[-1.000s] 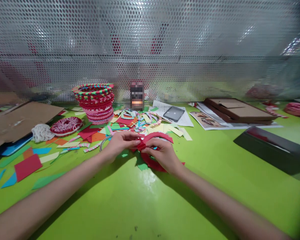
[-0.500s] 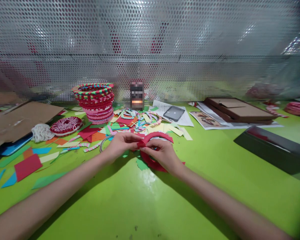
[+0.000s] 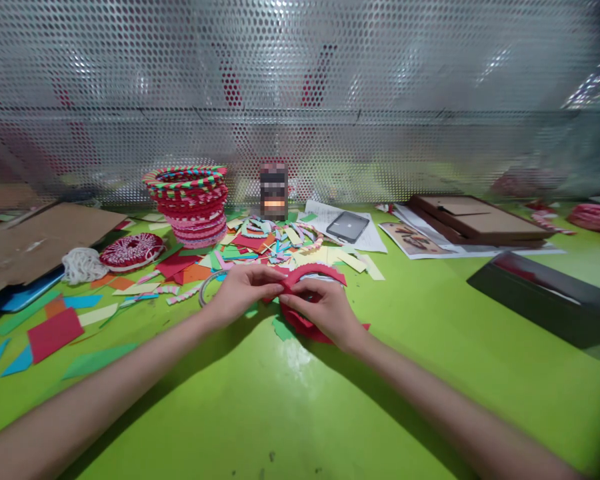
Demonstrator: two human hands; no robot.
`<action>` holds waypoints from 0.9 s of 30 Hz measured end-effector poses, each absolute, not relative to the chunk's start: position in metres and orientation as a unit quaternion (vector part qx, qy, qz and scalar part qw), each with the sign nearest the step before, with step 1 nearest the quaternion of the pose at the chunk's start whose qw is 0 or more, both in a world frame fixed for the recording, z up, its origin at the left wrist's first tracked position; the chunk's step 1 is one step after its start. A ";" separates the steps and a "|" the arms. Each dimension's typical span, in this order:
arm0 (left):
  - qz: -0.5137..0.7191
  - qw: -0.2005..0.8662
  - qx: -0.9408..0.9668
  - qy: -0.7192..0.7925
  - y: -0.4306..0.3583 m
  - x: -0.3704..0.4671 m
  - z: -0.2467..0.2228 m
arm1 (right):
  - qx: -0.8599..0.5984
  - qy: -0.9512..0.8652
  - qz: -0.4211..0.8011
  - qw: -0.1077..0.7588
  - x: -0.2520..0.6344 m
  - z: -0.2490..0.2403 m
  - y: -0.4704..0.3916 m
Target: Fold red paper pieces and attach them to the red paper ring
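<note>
Both hands meet near the middle of the green table [image 3: 290, 400]. My left hand [image 3: 245, 291] pinches a small red piece at its fingertips, which touch or nearly touch those of the other hand. My right hand [image 3: 327, 307] has thumb and finger closed on the same red material. A curved red paper ring [image 3: 320, 269] with a scalloped edge shows behind and below my right hand, partly hidden by it. A silvery ring [image 3: 206, 291] lies just left of my left hand. Green scraps [image 3: 282, 328] lie below the fingers.
A stack of striped rings [image 3: 195, 213], a red-and-white disc [image 3: 133, 252] and white yarn [image 3: 83, 265] stand at the left among coloured paper scraps [image 3: 56, 335]. Further back are a dark device [image 3: 274, 193] and a grey tablet-like item [image 3: 349, 227]. Brown boards [image 3: 480, 217] and a black box [image 3: 545, 297] lie right.
The fingertips have closed in slightly around the red piece, and less of it shows between them. Otherwise the hands and objects stay almost where they were.
</note>
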State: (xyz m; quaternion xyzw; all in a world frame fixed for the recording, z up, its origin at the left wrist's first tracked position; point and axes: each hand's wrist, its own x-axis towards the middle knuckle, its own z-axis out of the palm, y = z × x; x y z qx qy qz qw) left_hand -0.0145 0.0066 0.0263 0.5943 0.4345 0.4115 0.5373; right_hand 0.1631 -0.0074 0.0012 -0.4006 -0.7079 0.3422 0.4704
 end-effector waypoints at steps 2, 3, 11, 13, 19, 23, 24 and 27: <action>0.421 0.541 0.581 0.439 0.007 -0.015 0.027 | -0.395 -0.689 0.371 0.482 0.163 0.001 -0.007; 0.424 0.542 0.576 0.441 0.007 -0.016 0.027 | -0.396 -0.677 0.384 0.486 0.162 0.001 -0.007; 0.419 0.538 0.589 0.433 0.008 -0.016 0.025 | -0.408 -0.659 0.405 0.485 0.163 0.000 -0.007; 0.412 0.537 0.592 0.438 0.008 -0.016 0.024 | -0.413 -0.673 0.391 0.474 0.163 0.000 -0.007; 0.426 0.528 0.580 0.451 0.008 -0.017 0.022 | -0.412 -0.676 0.390 0.469 0.161 0.000 -0.008; 0.429 0.535 0.576 0.444 0.008 -0.017 0.022 | -0.400 -0.647 0.428 0.487 0.161 -0.002 -0.008; 0.429 0.537 0.579 0.439 0.008 -0.017 0.022 | -0.400 -0.647 0.429 0.488 0.160 -0.002 -0.008; 0.427 0.534 0.588 0.433 0.009 -0.017 0.020 | -0.402 -0.655 0.417 0.485 0.160 -0.004 -0.008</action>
